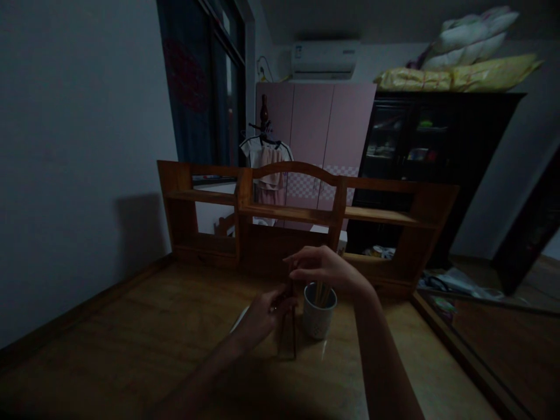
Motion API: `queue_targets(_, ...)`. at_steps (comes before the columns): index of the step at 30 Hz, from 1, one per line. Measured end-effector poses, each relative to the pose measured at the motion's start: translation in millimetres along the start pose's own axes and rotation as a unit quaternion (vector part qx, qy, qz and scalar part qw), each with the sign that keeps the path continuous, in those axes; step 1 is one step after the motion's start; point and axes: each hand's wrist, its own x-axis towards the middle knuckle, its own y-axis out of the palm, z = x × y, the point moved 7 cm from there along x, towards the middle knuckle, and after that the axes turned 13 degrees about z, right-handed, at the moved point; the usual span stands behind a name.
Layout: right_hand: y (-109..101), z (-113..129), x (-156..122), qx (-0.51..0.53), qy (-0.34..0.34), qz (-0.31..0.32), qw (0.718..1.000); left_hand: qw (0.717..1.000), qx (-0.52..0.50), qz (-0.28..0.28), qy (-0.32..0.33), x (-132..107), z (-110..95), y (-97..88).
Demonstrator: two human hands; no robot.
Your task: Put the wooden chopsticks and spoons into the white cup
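My left hand (265, 318) is closed around thin dark sticks that look like chopsticks (294, 335), held upright with their lower ends near the tabletop. Above it, my right hand (321, 268) has its thumb and fingers pinched together at the top of the same sticks. Dim light hides how many there are. Close to their right stands a light grey cup (318, 318) with small dark marks, holding several pale yellow sticks (322, 293). Behind my left hand, part of a white flat object (239, 319) shows on the table.
A wooden table (144, 332) carries a low shelf unit (291, 214) along its back edge. A white wall (87, 146) borders the left side. Beyond are clothes on a rack (269, 160), a pink wardrobe (308, 125) and a dark cabinet (437, 134).
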Motion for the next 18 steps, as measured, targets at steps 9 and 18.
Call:
queue_targets(9,-6,-16,1,0.062,0.030,0.007,0.998,0.995,0.095,-0.016,-0.006,-13,34,7.4)
queue_targets(18,-5,-11,5,0.057,0.056,-0.005,0.997,0.994,0.106,-0.016,0.015,-19,39,11.3)
